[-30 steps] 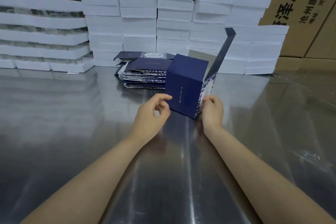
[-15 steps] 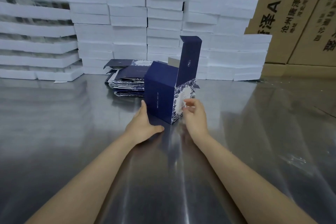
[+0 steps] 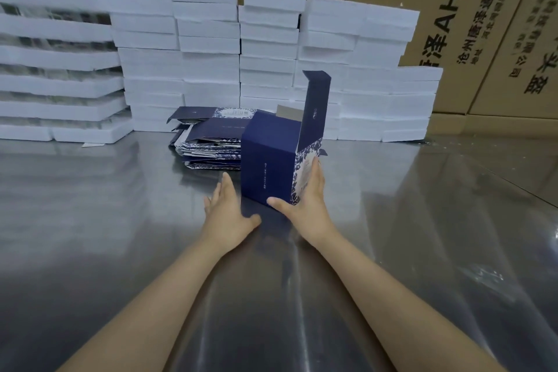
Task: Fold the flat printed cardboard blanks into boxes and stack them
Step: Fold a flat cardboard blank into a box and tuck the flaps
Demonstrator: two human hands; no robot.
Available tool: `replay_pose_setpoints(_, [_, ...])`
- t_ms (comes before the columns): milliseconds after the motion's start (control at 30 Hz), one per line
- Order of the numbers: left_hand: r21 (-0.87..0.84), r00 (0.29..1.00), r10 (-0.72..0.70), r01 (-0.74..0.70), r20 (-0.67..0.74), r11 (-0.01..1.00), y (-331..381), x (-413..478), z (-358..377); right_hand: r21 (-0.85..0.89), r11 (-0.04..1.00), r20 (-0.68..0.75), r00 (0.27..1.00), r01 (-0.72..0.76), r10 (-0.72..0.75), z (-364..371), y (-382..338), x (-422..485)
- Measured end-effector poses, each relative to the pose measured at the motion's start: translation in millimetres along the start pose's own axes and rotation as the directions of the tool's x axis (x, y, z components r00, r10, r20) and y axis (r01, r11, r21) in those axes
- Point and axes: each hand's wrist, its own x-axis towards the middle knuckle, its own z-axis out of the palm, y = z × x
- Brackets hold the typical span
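Head view: navy box (image 3: 267, 166) against right hand (image 3: 305, 205), left hand (image 3: 226, 211) beside

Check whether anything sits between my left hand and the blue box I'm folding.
Nothing visible does. The left hand lies open just left of the blue box, with only bare metal table between them. The pile of flat blanks lies behind, off that path. The right hand presses the box's patterned side.
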Motion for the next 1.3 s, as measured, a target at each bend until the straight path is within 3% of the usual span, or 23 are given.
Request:
replay_pose_setpoints(67, [-0.095,0.998,-0.062,0.063,0.012,0.993,-1.7,2.6,-5.2,0.102,0.993,0.009,0.999,-0.05,0.049,-3.5,1.8,2.6])
replay_pose_setpoints(167, [-0.167,0.999,-0.024,0.019,-0.025,0.986,-0.1,2.0,-8.3,0.25,0.963,0.067,0.994,-0.101,0.087,-6.1,3.6,0.6])
replay_pose_setpoints(300, [-0.368,0.994,-0.061,0.023,-0.092,0.93,6.8,-5.1,-17.9,0.248,0.967,0.109,0.993,-0.06,0.033,-4.7,1.9,-0.7])
replay_pose_setpoints(433, [-0.368,0.972,0.184,-0.226,-0.148,0.902,12.7,-20.8,-22.5,0.34,0.917,-0.141,0.953,-0.207,0.267,-10.8,6.2,4.9])
replay_pose_setpoints(533, [-0.323,0.919,0.202,-0.316,-0.34,0.892,16.4,-24.1,-23.0,0.352,0.899,-0.218,0.911,-0.261,0.35,-14.7,11.9,5.9])
replay_pose_setpoints(600, [-0.326,0.907,0.138,-0.281,-0.398,0.903,13.1,-20.0,-24.2,0.412,0.888,-0.194,0.933,-0.203,0.303,-14.1,10.9,5.9])
replay_pose_setpoints(700, [-0.483,0.988,0.097,-0.142,-0.117,0.864,4.9,-15.9,-26.5,0.489,0.856,-0.04,0.977,-0.165,0.211,-13.1,4.3,2.7])
replay_pose_setpoints(767, [-0.524,0.985,0.17,-0.149,-0.007,0.839,5.2,-18.0,-24.4,0.433,0.897,-0.014,0.995,-0.087,0.103,-10.7,0.8,-1.8])
replay_pose_setpoints(900, [-0.205,0.944,0.29,-0.319,-0.159,0.925,9.1,-20.5,-25.5,0.124,0.98,-0.051,0.987,0.157,-0.152,-10.4,-0.1,-5.6])
replay_pose_setpoints(1000, [-0.139,0.88,0.375,-0.427,-0.291,0.894,3.5,-18.2,-32.8,-0.045,0.945,0.0,0.946,0.323,-0.323,-16.0,4.5,-2.9])
replay_pose_setpoints(1067, [-0.14,0.807,0.446,-0.53,-0.388,0.836,-1.6,-14.4,-39.7,-0.007,0.917,-0.037,0.916,0.4,-0.4,-19.3,4.5,-1.8])
replay_pose_setpoints(1200, [-0.198,0.749,0.569,-0.648,-0.338,0.735,-0.5,-13.8,-39.9,0.086,0.883,-0.092,0.886,0.462,-0.455,-15.7,-3.6,-4.2])
replay_pose_setpoints(1300, [-0.056,0.718,0.578,-0.644,-0.388,0.763,7.3,-14.0,-37.5,0.077,0.882,-0.084,0.884,0.466,-0.46,-16.2,-10.3,-5.1])
